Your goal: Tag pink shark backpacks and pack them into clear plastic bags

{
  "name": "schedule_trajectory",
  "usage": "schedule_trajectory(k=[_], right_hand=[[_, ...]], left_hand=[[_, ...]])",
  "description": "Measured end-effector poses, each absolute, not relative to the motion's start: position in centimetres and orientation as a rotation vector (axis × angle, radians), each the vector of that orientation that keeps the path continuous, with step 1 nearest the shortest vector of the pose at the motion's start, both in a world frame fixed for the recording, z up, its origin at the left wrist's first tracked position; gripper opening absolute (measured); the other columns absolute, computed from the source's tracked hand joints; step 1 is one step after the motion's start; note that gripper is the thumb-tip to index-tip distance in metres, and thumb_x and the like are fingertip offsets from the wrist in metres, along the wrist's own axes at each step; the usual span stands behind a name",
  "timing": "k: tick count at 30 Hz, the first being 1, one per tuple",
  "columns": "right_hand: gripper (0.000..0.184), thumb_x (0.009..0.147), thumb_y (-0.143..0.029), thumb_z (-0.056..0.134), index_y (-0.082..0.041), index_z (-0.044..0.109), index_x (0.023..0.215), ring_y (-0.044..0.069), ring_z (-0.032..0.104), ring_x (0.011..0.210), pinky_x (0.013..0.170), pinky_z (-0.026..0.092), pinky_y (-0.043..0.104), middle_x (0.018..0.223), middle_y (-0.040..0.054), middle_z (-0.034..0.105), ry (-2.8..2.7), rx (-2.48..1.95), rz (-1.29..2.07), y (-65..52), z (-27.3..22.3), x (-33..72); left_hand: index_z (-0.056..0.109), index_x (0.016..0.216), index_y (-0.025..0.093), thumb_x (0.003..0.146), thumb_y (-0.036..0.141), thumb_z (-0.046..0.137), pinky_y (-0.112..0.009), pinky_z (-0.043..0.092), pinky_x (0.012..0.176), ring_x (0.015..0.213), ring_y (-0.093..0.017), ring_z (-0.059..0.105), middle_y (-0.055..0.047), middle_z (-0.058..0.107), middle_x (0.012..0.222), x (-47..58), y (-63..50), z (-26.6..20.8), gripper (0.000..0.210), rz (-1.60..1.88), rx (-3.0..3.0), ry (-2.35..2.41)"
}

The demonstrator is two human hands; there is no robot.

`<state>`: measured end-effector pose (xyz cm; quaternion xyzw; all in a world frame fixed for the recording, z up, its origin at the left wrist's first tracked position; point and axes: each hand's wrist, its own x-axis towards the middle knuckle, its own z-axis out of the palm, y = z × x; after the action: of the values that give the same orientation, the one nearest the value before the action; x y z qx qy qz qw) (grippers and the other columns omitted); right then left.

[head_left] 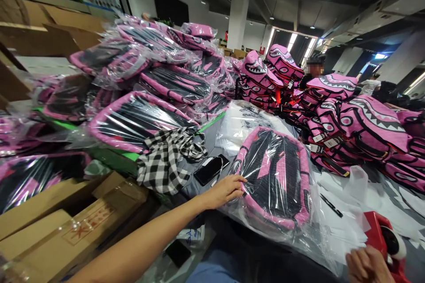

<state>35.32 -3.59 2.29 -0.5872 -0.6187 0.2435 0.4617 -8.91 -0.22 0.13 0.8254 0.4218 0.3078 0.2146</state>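
Observation:
A pink and black backpack (277, 172) lies back side up in front of me, inside a clear plastic bag (314, 239). At its near left edge is my left hand (229, 191), its fingers bent and closed on the plastic and the pink rim. My right hand (368, 265) is low at the right, blurred, with curled fingers; what they hold, if anything, is hidden. Just beside and behind it stands a red tape dispenser (381, 234) with a roll of tape. A black pen or cutter (331, 205) lies on white sheets between backpack and dispenser.
Bagged backpacks (142, 117) form a high pile at left; unbagged shark-face backpacks (368, 124) are heaped at right. A checkered cloth (169, 159), a black phone (211, 170) and white plastic bags (249, 121) lie nearby. An open carton (109, 216) stands lower left. A person (314, 70) is behind the heap.

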Motion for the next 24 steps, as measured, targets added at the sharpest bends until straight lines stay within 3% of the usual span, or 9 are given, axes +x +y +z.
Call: schedule_trajectory(k=[3,5,9,10,13,18,21,24], right_hand=[[0.038,0.086,-0.064,0.055,-0.027,0.058,0.078,0.016,0.05,0.05,0.047,0.043,0.029,0.06,-0.0015,0.053,-1.729,-1.334,0.71,-3.1,5.6,25.7],[0.034,0.094,-0.052,0.051,-0.024,0.056,0.076,0.015,0.054,0.058,0.054,0.042,0.026,0.065,-0.0015,0.057,-2.277,-1.135,0.768,-2.1,7.1,19.6],[0.007,0.092,-0.022,0.055,-0.023,0.061,0.088,0.016,0.062,0.066,0.059,0.035,0.024,0.074,0.0004,0.068,-2.931,-0.993,0.297,1.3,7.6,11.6],[0.005,0.089,-0.02,0.06,-0.023,0.061,0.093,0.017,0.064,0.067,0.058,0.033,0.024,0.075,0.0011,0.07,-2.969,-1.063,0.178,2.3,7.4,10.9],[0.027,0.082,-0.027,0.072,-0.024,0.056,0.104,0.018,0.064,0.064,0.054,0.029,0.023,0.071,-0.0014,0.069,-2.879,-1.327,0.128,4.8,7.0,11.2],[0.013,0.087,-0.03,0.06,-0.024,0.049,0.082,0.013,0.054,0.054,0.054,0.032,0.023,0.063,-0.0051,0.06,-2.525,-1.366,0.181,4.0,6.0,14.1],[0.013,0.084,-0.028,0.063,-0.024,0.052,0.08,0.017,0.062,0.07,0.06,0.037,0.025,0.077,0.0001,0.065,-2.6,-1.226,0.081,1.5,4.7,12.9],[0.016,0.08,-0.025,0.068,-0.023,0.055,0.091,0.022,0.067,0.086,0.062,0.039,0.026,0.092,0.0042,0.069,-2.7,-1.387,0.014,0.5,3.8,10.2]], left_hand=[[0.066,0.093,0.02,0.102,0.031,0.047,-0.036,0.045,0.104,0.114,-0.022,0.062,-0.009,0.065,0.127,-8.9,-0.1,0.1,0.024,0.866,2.292,1.169],[0.067,0.094,0.019,0.102,0.03,0.048,-0.036,0.046,0.104,0.114,-0.022,0.062,-0.01,0.065,0.126,-8.9,0.0,0.1,0.023,0.856,2.297,1.17],[0.067,0.095,0.019,0.101,0.027,0.05,-0.035,0.046,0.103,0.114,-0.023,0.063,-0.01,0.066,0.124,-8.8,0.1,0.2,0.02,0.848,2.301,1.185],[0.067,0.095,0.018,0.101,0.026,0.05,-0.035,0.047,0.102,0.112,-0.023,0.063,-0.01,0.066,0.123,-8.7,0.1,0.2,0.02,0.852,2.3,1.189],[0.068,0.094,0.018,0.101,0.027,0.049,-0.034,0.048,0.099,0.11,-0.022,0.064,-0.01,0.067,0.119,-8.7,0.0,0.1,0.022,0.873,2.291,1.196],[0.068,0.093,0.02,0.102,0.034,0.049,-0.034,0.047,0.101,0.111,-0.022,0.063,-0.009,0.067,0.121,-8.9,0.1,-0.2,0.025,0.897,2.268,1.188],[0.067,0.093,0.019,0.102,0.034,0.049,-0.036,0.046,0.102,0.113,-0.023,0.062,-0.01,0.067,0.121,-8.9,0.2,-0.3,0.026,0.888,2.238,1.186],[0.067,0.09,0.019,0.102,0.035,0.047,-0.038,0.046,0.103,0.113,-0.023,0.062,-0.01,0.066,0.12,-8.5,-0.1,-0.2,0.028,0.883,2.188,1.19]])
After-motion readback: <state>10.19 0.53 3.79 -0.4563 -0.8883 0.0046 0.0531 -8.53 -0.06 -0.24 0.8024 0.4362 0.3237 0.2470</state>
